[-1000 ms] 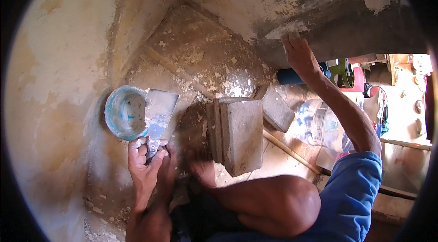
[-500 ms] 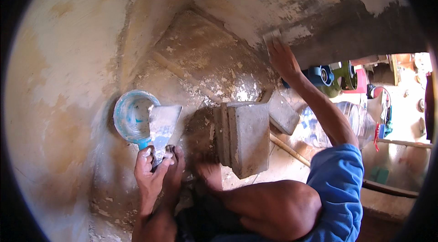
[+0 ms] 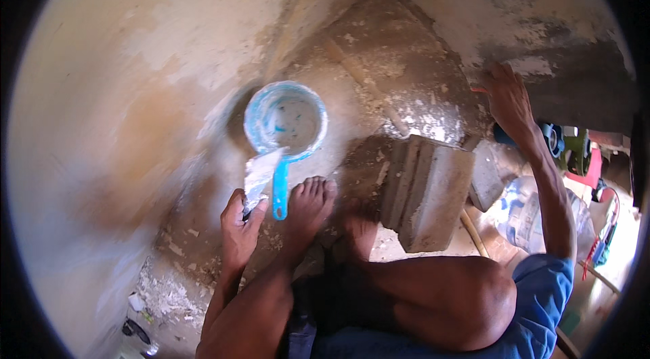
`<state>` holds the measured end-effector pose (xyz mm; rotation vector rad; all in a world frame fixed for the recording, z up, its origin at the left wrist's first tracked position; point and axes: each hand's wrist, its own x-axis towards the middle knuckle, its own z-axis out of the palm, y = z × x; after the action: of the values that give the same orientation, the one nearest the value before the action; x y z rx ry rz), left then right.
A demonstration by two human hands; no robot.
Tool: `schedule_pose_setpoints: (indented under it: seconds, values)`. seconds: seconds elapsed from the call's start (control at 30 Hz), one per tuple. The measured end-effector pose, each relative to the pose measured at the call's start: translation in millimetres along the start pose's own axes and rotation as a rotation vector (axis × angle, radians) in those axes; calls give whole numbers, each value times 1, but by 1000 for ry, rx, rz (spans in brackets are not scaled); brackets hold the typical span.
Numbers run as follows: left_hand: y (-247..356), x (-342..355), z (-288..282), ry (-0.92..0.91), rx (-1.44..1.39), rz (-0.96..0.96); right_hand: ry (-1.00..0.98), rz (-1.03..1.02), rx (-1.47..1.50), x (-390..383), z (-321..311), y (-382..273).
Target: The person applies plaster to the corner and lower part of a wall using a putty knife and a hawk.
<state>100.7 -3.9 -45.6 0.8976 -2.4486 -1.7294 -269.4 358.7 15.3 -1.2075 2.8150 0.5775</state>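
My left hand (image 3: 240,227) grips a putty knife (image 3: 261,173) whose broad blade is coated with white paste. Just beyond the blade, a blue dipper (image 3: 252,119) smeared with white paste rests on the floor by the left wall, its handle pointing toward me. Stretched far out to the right, my right hand (image 3: 509,103) is at the wall (image 3: 575,78), beside a whitish patch on its dark grey surface. The fingers there are bent with the thumb sticking out, and whatever they hold is hidden.
A stack of concrete blocks (image 3: 437,200) stands right of my bare feet (image 3: 308,207), with a wooden stick (image 3: 474,232) beside it. A large clear plastic bottle (image 3: 535,213) lies farther right. Dark glasses (image 3: 137,330) lie at the lower left near white crumbs.
My view has swung left, so everything sits farther right. The putty knife has shifted left off the dipper's handle. The pale flat tool at my right fingers no longer shows.
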Motion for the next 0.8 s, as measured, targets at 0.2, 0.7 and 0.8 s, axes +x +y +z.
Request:
schedule_pose_setpoints:
  seconds: [0.2, 0.7, 0.8]
  values:
    - [17, -19, -21, 134, 192, -82, -287, 303, 1174, 11, -57, -91]
    - [104, 39, -42, -193, -115, -179, -1, 606, 2657, -38, -40, -213]
    - [71, 23, 0, -288, -468, -199, -103, 689, 2843, -31, -53, -234]
